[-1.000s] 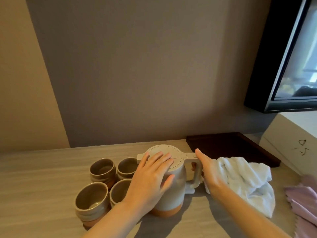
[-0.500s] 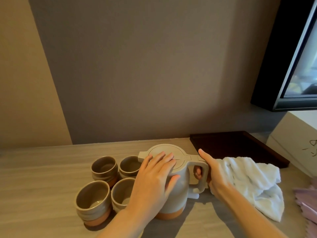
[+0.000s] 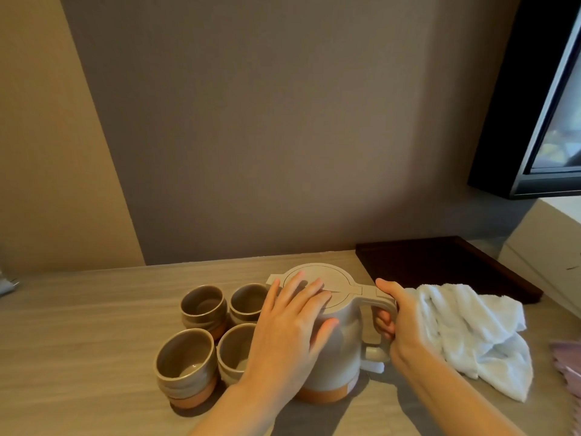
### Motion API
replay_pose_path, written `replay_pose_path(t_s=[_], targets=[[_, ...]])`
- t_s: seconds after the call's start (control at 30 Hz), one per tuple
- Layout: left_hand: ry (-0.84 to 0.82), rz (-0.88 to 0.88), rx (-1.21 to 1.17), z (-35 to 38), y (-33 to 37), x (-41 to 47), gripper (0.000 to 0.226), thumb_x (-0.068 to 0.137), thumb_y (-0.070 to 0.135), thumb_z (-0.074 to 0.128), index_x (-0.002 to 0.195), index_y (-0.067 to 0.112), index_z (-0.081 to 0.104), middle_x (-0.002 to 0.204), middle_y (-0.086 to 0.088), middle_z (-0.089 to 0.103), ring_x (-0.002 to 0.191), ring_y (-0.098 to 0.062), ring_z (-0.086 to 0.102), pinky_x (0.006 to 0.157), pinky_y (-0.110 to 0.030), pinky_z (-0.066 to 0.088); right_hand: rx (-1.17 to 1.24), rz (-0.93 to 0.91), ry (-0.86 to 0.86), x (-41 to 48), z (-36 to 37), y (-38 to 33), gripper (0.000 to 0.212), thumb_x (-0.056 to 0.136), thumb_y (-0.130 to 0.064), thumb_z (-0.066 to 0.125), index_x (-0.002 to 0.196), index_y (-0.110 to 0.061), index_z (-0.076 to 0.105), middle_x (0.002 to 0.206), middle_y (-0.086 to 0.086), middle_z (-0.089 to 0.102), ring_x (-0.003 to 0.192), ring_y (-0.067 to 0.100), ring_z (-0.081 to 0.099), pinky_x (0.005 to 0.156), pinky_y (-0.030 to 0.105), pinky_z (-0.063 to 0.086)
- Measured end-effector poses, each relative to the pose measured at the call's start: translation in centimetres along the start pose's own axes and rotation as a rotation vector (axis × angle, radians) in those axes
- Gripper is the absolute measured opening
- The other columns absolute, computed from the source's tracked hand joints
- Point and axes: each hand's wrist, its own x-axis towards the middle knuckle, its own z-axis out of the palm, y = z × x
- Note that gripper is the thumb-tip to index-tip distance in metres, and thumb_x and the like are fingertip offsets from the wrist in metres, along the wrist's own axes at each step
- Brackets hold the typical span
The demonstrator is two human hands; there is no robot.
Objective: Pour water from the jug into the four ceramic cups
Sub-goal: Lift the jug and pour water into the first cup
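Observation:
A beige jug [image 3: 345,350] with a terracotta base and a round flat lid stands upright on the pale wooden counter [image 3: 78,325]. My right hand [image 3: 399,325] is wrapped around its handle, thumb on top. My left hand [image 3: 289,328] lies flat against the lid and the jug's left side, fingers spread. Just left of the jug sit four grey-brown ceramic cups in a square: back left [image 3: 202,305], back right [image 3: 246,302], front left [image 3: 185,365], and front right [image 3: 234,352], which my left hand partly hides. All cups stand upright.
A crumpled white towel [image 3: 471,335] lies right of the jug, touching my right wrist. Behind it rests a dark wooden tray [image 3: 440,262]. A white box [image 3: 547,253] and a black-framed screen [image 3: 547,99] stand at the right; a pink cloth [image 3: 569,369] shows at the right edge.
My right hand has slid its fingers through the jug's handle and closed around it. My left hand stays pressed on the lid. The jug has not left the counter.

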Motion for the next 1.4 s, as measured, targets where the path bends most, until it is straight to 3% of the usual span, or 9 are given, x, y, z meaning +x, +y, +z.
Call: replay_pose_path(t_s=[0.23, 0.4, 0.53, 0.67, 0.9, 1.0, 1.17, 1.4], targets=[[0.056, -0.025, -0.107, -2.1, 1.3, 0.5, 0.053, 0.093, 0.057, 0.030, 0.137, 0.035, 0.049, 0.146, 0.018, 0.043, 0.142, 0.001, 0.019, 0.117, -0.029, 0.006, 0.010, -0.020, 0.051, -2.0, 1.0, -3.1, 0.047, 0.080, -0.034, 0.064, 0.039, -0.015, 0.052, 0.035, -0.002, 0.038, 0.030, 0.009, 0.031, 0.039, 0.021, 0.028], [0.118, -0.011, -0.195, -5.0, 2.7, 1.3, 0.048, 0.094, 0.054, 0.042, 0.139, 0.035, 0.047, 0.147, 0.021, 0.039, 0.139, 0.011, 0.013, 0.119, -0.026, 0.012, -0.006, -0.120, 0.050, -4.3, 2.3, -6.7, 0.042, 0.080, -0.033, 0.063, 0.046, -0.013, 0.048, 0.035, -0.003, 0.036, 0.031, 0.008, 0.029, 0.037, 0.020, 0.026], [0.168, 0.004, -0.265, -7.2, 3.5, 1.1, 0.049, 0.092, 0.050, 0.046, 0.137, 0.032, 0.049, 0.145, 0.020, 0.041, 0.139, 0.009, 0.021, 0.117, -0.023, 0.023, 0.008, -0.126, 0.073, -6.2, 2.8, -8.9, 0.040, 0.079, -0.033, 0.062, 0.048, -0.014, 0.045, 0.034, -0.004, 0.036, 0.031, 0.008, 0.029, 0.035, 0.018, 0.026], [0.166, 0.001, -0.272, -8.9, 4.1, 0.2, 0.050, 0.090, 0.050, 0.046, 0.138, 0.035, 0.047, 0.146, 0.022, 0.039, 0.138, 0.010, 0.023, 0.111, -0.010, 0.020, -0.015, -0.165, 0.066, -7.5, 2.6, -9.7, 0.035, 0.077, -0.034, 0.062, 0.052, -0.014, 0.049, 0.038, -0.003, 0.037, 0.036, 0.009, 0.029, 0.040, 0.022, 0.025], [0.230, -0.062, -0.260, -10.4, 1.5, -2.9, 0.050, 0.093, 0.033, 0.053, 0.142, 0.027, 0.043, 0.146, 0.019, 0.037, 0.137, 0.005, 0.030, 0.108, -0.010, 0.028, -0.010, -0.154, 0.085, -8.7, 1.5, -9.4, 0.031, 0.078, -0.033, 0.062, 0.054, -0.013, 0.054, 0.041, -0.002, 0.038, 0.037, 0.010, 0.028, 0.039, 0.022, 0.025], [0.118, -0.200, -0.230, -9.3, -0.7, -4.6, 0.048, 0.094, 0.032, 0.054, 0.140, 0.027, 0.042, 0.145, 0.015, 0.039, 0.135, -0.003, 0.034, 0.107, -0.024, 0.036, -0.015, -0.172, 0.083, -8.8, 0.8, -9.1, 0.031, 0.079, -0.033, 0.062, 0.056, -0.012, 0.056, 0.042, -0.001, 0.039, 0.037, 0.010, 0.029, 0.039, 0.022, 0.026], [-0.168, -0.359, -0.051, -6.2, -5.3, -6.9, 0.064, 0.083, 0.058, 0.061, 0.137, 0.029, 0.044, 0.140, 0.011, 0.048, 0.134, -0.009, 0.036, 0.109, -0.033, 0.039, -0.044, -0.175, 0.092, -8.9, 0.1, -8.9, 0.031, 0.078, -0.033, 0.062, 0.054, -0.013, 0.057, 0.041, -0.001, 0.038, 0.038, 0.011, 0.029, 0.040, 0.022, 0.026], [-0.264, -0.446, -0.043, -3.4, -8.2, -6.9, 0.080, 0.062, 0.089, 0.049, 0.122, 0.038, 0.052, 0.132, 0.014, 0.056, 0.135, -0.017, 0.038, 0.108, -0.044, 0.039, -0.067, -0.187, 0.088, -8.8, -0.5, -8.7, 0.031, 0.080, -0.032, 0.062, 0.057, -0.011, 0.058, 0.040, -0.001, 0.040, 0.037, 0.009, 0.032, 0.040, 0.019, 0.029]])
